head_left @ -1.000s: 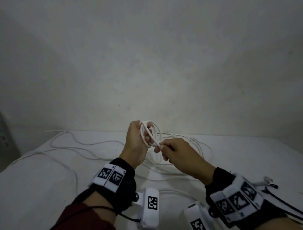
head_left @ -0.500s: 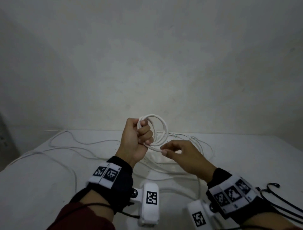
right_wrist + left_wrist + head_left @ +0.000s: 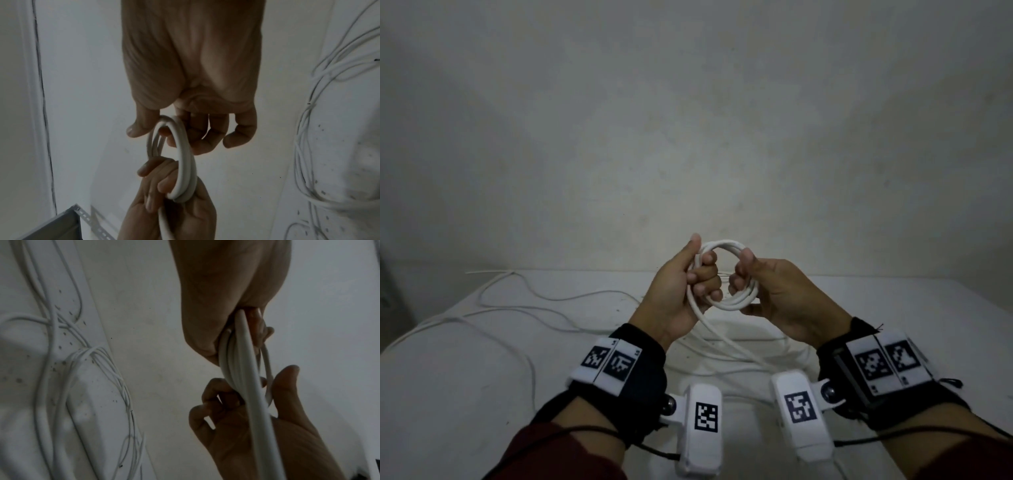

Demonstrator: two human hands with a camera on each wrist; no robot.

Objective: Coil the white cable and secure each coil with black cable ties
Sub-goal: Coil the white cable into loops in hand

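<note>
- The left hand (image 3: 678, 291) has its fingers curled round the white cable coil (image 3: 726, 274), held above the worktop (image 3: 465, 377).
- The right hand (image 3: 780, 294) pinches the coil's opposite side.
- Loose cable (image 3: 534, 301) trails across the worktop.

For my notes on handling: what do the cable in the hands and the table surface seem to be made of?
Cable coil: apparently smooth plastic or rubber sheathing, white, slightly glossy; it bends into round loops without kinks. Table surface: looks like white matte material, perhaps laminate or cloth; dark specks are visible, but the exact material is unclear.
</note>
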